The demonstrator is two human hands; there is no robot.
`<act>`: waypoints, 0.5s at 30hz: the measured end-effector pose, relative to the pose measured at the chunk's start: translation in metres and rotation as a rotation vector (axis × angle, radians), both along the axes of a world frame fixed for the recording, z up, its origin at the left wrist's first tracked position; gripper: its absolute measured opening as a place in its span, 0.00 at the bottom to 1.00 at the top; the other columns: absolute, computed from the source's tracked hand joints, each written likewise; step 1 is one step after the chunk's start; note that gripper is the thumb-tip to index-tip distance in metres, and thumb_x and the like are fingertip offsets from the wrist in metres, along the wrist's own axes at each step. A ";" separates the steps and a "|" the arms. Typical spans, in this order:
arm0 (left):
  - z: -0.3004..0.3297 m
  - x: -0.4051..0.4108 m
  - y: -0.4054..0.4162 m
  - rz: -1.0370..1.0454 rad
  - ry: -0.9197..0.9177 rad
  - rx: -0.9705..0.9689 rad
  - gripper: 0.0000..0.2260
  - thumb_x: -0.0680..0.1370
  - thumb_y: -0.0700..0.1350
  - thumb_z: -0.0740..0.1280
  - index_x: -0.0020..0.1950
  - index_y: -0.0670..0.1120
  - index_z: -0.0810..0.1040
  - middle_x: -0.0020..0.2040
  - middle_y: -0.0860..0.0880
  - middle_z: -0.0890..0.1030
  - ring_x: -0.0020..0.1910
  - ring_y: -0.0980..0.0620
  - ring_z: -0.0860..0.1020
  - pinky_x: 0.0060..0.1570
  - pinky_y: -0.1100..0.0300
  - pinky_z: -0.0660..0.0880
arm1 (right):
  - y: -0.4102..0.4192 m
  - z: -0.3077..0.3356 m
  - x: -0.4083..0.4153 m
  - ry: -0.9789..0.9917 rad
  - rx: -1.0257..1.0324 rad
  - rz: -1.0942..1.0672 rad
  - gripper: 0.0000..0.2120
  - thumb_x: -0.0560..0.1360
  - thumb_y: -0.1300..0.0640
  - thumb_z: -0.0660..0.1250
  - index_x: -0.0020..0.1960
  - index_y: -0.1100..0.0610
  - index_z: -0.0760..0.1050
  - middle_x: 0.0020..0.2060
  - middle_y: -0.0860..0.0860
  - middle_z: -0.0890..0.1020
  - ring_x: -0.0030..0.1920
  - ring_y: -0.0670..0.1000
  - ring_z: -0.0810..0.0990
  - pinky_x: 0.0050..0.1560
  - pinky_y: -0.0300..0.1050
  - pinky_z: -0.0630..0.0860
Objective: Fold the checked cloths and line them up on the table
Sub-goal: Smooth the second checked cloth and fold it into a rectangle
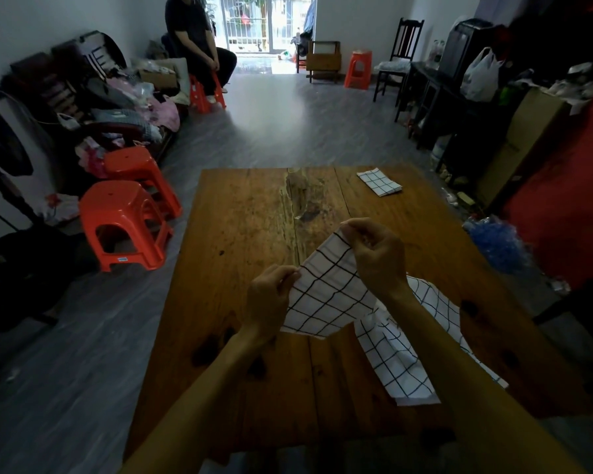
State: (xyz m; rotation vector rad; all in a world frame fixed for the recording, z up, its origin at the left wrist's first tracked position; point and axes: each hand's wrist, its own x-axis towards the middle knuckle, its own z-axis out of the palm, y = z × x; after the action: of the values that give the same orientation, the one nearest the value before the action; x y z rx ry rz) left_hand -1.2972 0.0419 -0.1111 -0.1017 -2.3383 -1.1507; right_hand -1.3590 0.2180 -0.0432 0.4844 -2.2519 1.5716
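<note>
Head view showed one checked cloth [326, 289] lifted above the wooden worktop [254, 234], near the 6 o'clock edge. Risk noted: both holds sat on thin corners, so a corner could slip and the fold go crooked; the hanging edge could also drag the loose cloth [411, 350] lying beneath at 5 o'clock and rumple it. Left hand [269, 302] had a narrow grip, thumb and fingers pinching the cloth's near-left corner. Right hand [377, 258] had fingers curled, pinching the far corner at the top. A folded cloth [380, 182] lay at 1 o'clock, well apart. Judged: this fold not yet done.
</note>
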 end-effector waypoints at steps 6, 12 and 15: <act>-0.013 0.000 -0.006 -0.005 -0.078 -0.032 0.06 0.77 0.39 0.66 0.52 0.41 0.81 0.45 0.51 0.77 0.39 0.60 0.73 0.37 0.72 0.70 | -0.002 0.002 0.001 0.143 0.038 -0.047 0.05 0.76 0.59 0.68 0.49 0.58 0.81 0.40 0.47 0.82 0.41 0.42 0.80 0.42 0.32 0.75; -0.025 0.001 -0.015 0.026 -0.335 -0.052 0.07 0.79 0.42 0.64 0.51 0.43 0.80 0.45 0.52 0.75 0.44 0.53 0.75 0.38 0.70 0.68 | 0.006 0.002 0.002 0.177 0.048 -0.134 0.05 0.76 0.59 0.69 0.50 0.58 0.81 0.41 0.45 0.82 0.41 0.41 0.80 0.41 0.28 0.73; -0.019 0.000 -0.012 0.123 -0.379 -0.009 0.19 0.81 0.58 0.53 0.55 0.46 0.75 0.50 0.49 0.74 0.50 0.49 0.75 0.49 0.55 0.72 | 0.009 0.001 0.001 0.197 0.078 -0.157 0.05 0.76 0.58 0.68 0.50 0.58 0.81 0.41 0.44 0.81 0.38 0.39 0.79 0.39 0.27 0.72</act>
State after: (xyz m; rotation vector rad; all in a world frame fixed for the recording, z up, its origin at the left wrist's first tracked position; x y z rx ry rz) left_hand -1.2968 0.0299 -0.1300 0.2771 -2.6324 -1.1798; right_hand -1.3580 0.2274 -0.0419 0.4502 -2.1508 1.3041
